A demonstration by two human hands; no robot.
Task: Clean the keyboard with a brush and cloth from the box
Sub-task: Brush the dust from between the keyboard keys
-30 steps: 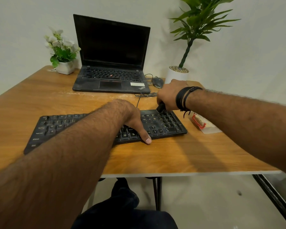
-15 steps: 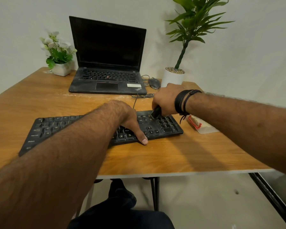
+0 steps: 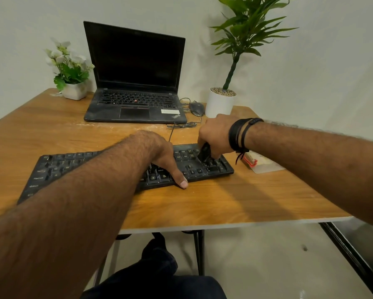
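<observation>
Head view looks down on a wooden bench (image 3: 224, 203) with a black keyboard (image 3: 190, 167) lying across its middle. The left hand (image 3: 159, 154) rests on the keyboard's centre, fingers lying over the keys and the thumb (image 3: 181, 180) stretched down to the front edge, so that it presses rather than clasps. The right hand (image 3: 215, 134), with dark bands on its wrist, has its grip curled round the handle of a black brush (image 3: 204, 153), whose lower end touches the keys at the keyboard's right end. Just beside that end of the keyboard, under the right wrist, lies a small pale box (image 3: 263, 164) with a red part showing; I cannot tell whether a cloth is in it. At the back of the bench an open black laptop (image 3: 136, 83) stands with a dark screen. To its left is a small white pot of white flowers (image 3: 70, 70), to its right a dark mouse (image 3: 196, 108) with its cable and a tall green plant in a white pot (image 3: 221, 102).
</observation>
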